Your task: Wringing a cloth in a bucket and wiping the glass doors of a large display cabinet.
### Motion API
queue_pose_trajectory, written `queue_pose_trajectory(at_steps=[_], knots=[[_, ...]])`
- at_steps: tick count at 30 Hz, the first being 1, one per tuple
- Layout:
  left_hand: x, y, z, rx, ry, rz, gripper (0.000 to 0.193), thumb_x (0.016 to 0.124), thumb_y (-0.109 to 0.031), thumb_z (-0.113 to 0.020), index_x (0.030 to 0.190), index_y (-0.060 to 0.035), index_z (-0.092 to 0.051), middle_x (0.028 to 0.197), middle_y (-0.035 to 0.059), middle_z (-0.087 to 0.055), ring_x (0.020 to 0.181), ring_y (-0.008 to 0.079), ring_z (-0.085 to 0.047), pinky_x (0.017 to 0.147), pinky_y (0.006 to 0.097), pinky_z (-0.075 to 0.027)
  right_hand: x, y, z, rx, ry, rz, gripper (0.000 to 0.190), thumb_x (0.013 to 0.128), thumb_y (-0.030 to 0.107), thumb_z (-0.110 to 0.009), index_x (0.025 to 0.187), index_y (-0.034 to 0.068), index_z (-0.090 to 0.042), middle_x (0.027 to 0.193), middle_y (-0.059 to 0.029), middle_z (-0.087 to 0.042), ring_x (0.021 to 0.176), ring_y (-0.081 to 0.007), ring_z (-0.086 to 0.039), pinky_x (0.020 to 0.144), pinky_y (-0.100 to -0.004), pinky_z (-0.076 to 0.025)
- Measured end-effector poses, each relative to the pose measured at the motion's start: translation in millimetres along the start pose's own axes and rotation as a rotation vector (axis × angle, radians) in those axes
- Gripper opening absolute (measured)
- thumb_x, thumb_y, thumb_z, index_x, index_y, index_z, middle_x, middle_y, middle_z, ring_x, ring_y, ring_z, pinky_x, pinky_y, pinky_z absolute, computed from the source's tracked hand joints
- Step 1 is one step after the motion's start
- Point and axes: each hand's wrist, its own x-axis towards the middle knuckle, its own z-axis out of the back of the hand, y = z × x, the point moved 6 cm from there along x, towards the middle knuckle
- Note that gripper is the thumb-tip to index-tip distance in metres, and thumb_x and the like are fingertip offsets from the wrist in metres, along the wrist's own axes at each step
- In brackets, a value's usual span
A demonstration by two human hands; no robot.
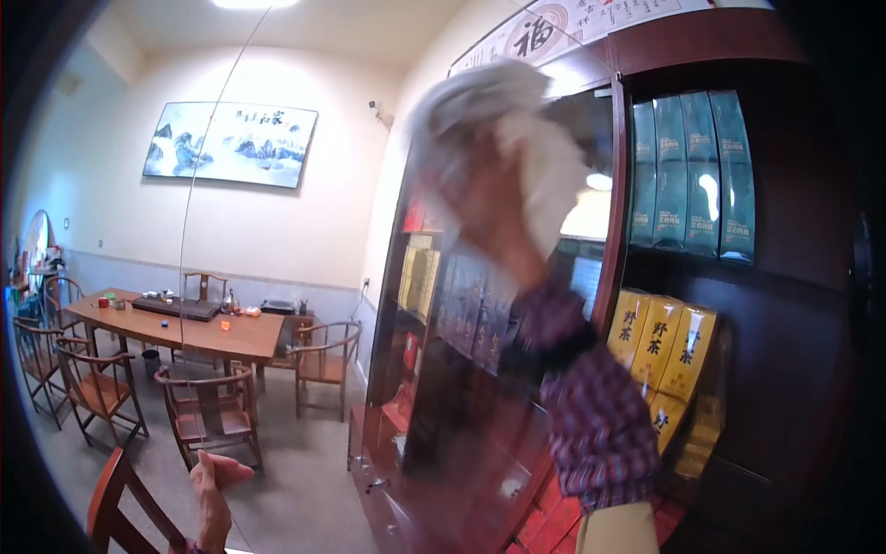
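My right hand (488, 187), blurred, holds a white cloth (554, 173) up against or just in front of a clear glass door panel (277, 228). A plaid sleeve covers that forearm. The panel stands open, and its thin free edge curves down the left part of the view. Low on this edge, my left hand (213, 485) grips the glass, thumb pointing right. Through the panel I see a dark red-brown display cabinet (618, 180) with boxes on its shelves; the cloth and right arm hide part of it.
Teal boxes (699, 180) and yellow boxes (668, 346) stand on shelves at right, above red boxes (554, 519). A wooden chair (111, 492) is close at lower left. Farther off are a wooden tea table (242, 339), several armchairs (214, 408) and a wall picture (232, 145).
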Motion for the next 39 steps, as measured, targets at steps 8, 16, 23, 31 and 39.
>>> queue_pose_trajectory(at_steps=[8, 16, 23, 31, 39], knots=[[12, 0, -10, -0.238, 0.313, 0.2, 0.084, 0.083, -0.066, -0.008, 0.121, -0.0002, -0.045, 0.105, 0.0168, -0.06, 0.099, 0.023, -0.056, 0.086, 0.0317, -0.038, -267, 227, 117, 1.464, 0.949, -0.289, 0.048, 0.09, 0.041, -0.03, 0.13, 0.013, -0.034, 0.134, -0.0104, -0.033, 0.123, -0.028, -0.031, 0.101, -0.0472, -0.022], [7, -2, -16, -0.145, 0.271, 0.19, 0.076, 0.087, -0.061, -0.01, 0.122, -0.0038, -0.045, 0.108, 0.014, -0.059, 0.105, 0.0227, -0.052, 0.091, 0.0349, -0.033, -210, -7, 49, 2.618, -0.367, -1.349, 0.049, 0.094, 0.029, -0.027, 0.135, 0.004, -0.017, 0.135, -0.011, -0.029, 0.125, -0.021, -0.029, 0.105, -0.0348, -0.023], [2, 3, -15, -0.171, 0.287, 0.147, 0.069, 0.089, -0.056, -0.015, 0.121, -0.0036, -0.045, 0.107, 0.0148, -0.059, 0.102, 0.0236, -0.054, 0.091, 0.0355, -0.034, -67, -196, -19, 1.495, -0.344, -0.783, 0.047, 0.09, 0.028, -0.035, 0.131, 0.006, -0.027, 0.128, -0.0132, -0.036, 0.123, -0.0197, -0.028, 0.104, -0.0342, -0.02], [-23, -9, -8, -0.179, 0.303, 0.101, 0.06, 0.092, -0.05, -0.02, 0.116, -0.0028, -0.05, 0.107, 0.0139, -0.059, 0.1, 0.0248, -0.056, 0.089, 0.0376, -0.039, 127, -196, -42, 0.604, -0.099, -0.388, 0.035, 0.084, 0.013, -0.044, 0.118, 0.007, -0.042, 0.111, -0.0113, -0.048, 0.106, -0.0198, -0.043, 0.092, -0.033, -0.033], [-24, -22, -4, -0.239, 0.224, 0.035, 0.053, 0.093, -0.042, -0.023, 0.102, 0.0002, -0.055, 0.096, 0.0144, -0.061, 0.086, 0.0262, -0.059, 0.082, 0.0409, -0.044, 153, -162, -61, 1.066, 0.008, -0.359, 0.043, 0.085, 0.021, -0.048, 0.122, -0.001, -0.043, 0.118, -0.0134, -0.05, 0.108, -0.0195, -0.048, 0.092, -0.0306, -0.036]])
